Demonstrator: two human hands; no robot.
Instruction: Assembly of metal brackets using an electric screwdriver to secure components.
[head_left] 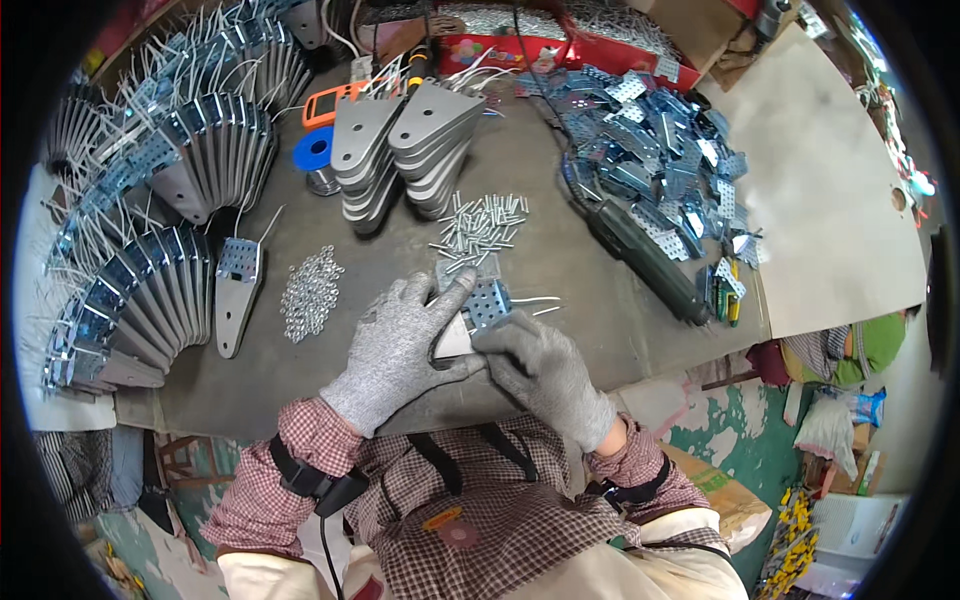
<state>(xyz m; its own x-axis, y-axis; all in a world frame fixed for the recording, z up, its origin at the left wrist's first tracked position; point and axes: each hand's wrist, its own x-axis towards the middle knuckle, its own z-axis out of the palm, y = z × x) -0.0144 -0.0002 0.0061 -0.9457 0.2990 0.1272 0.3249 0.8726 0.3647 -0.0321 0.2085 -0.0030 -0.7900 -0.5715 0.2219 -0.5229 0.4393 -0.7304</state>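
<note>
The left hand [395, 340] holds a blue holed plate [488, 302] between thumb and forefinger on the table [610, 330], just below a pile of pins [480, 228]. The right hand [550, 375] meets its near edge (whether pinching, I cannot tell).

I can't tell what, if anything, the right hand [550, 375] pinches against the bracket [487, 302], and the left hand [392, 345] covers some of it by the table's near edge. The rings [311, 293] are too small to identify; toward the far edge, stacked plates [365, 150] partly hide the orange meter [321, 106].
</note>
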